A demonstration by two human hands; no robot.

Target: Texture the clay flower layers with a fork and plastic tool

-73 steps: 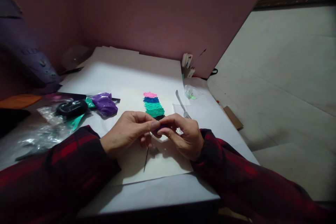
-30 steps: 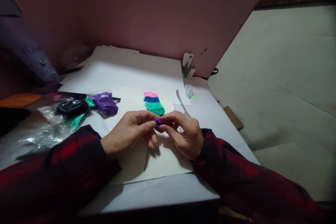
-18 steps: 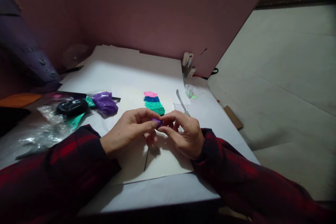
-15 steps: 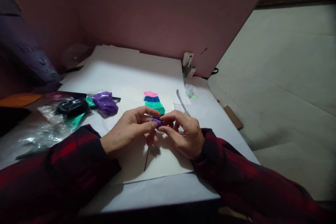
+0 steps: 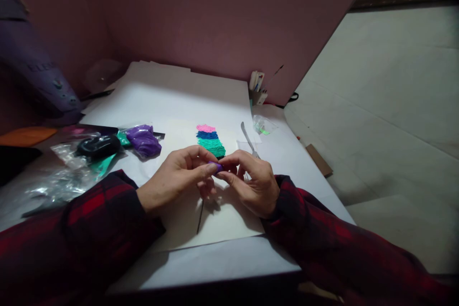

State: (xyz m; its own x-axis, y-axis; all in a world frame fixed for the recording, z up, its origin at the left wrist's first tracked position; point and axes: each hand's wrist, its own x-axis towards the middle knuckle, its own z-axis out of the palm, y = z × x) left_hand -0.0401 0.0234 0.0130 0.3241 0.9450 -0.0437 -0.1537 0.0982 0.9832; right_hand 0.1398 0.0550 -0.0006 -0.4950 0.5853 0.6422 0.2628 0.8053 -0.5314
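Observation:
A small lump of purple modelling clay is pinched between both hands above the paper. My left hand grips its left side between thumb and forefinger. From the right, my right hand closes thumb and fingertips on the other side. Just beyond the fingers, a sheet of cream paper bears a textured clay patch in pink, dark blue and turquoise bands. The patch's near end is partly hidden by my hands. A thin dark line runs down the paper below them.
Left of the paper lie a bagged purple clay lump, a black clay pack and crumpled clear plastic. A silver metal tool rests to the right, near a small clear bag. White sheets cover the table's back.
Both hands stay in nearly the same place. Their fingertips have shifted slightly on the purple clay, which has turned a little between them.

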